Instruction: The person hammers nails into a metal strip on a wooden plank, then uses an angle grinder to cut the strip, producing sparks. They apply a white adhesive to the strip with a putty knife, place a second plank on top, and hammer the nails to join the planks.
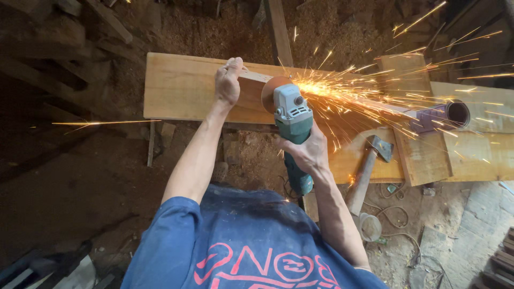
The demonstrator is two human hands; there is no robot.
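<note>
The angle grinder, green-bodied with a grey head, sat over the near edge of the wooden table, its disc against a small wooden-looking piece. What the disc was actually biting could not be made out: the glare of the sparks hid the contact point, and the piece's right end was lost behind the tool. One grinder and one stream of sparks showed, fanning right across the boards.

The right hand was wrapped fully around the grinder's body from below, fingers closed tight, forearm running back toward the blue shirt. The left hand was closed over the left end of the piece, knuckles up, pressing it onto the table, arm stretched nearly straight.

Further right, one hammer lay on a plank, head away from the person, handle hanging past the edge. One dark tube lay beyond it, open end facing right, partly veiled by sparks. On the sawdust floor, a small pale cup and a looped cord lay below the hammer; the dim left corner held timber offcuts too dark to count.
</note>
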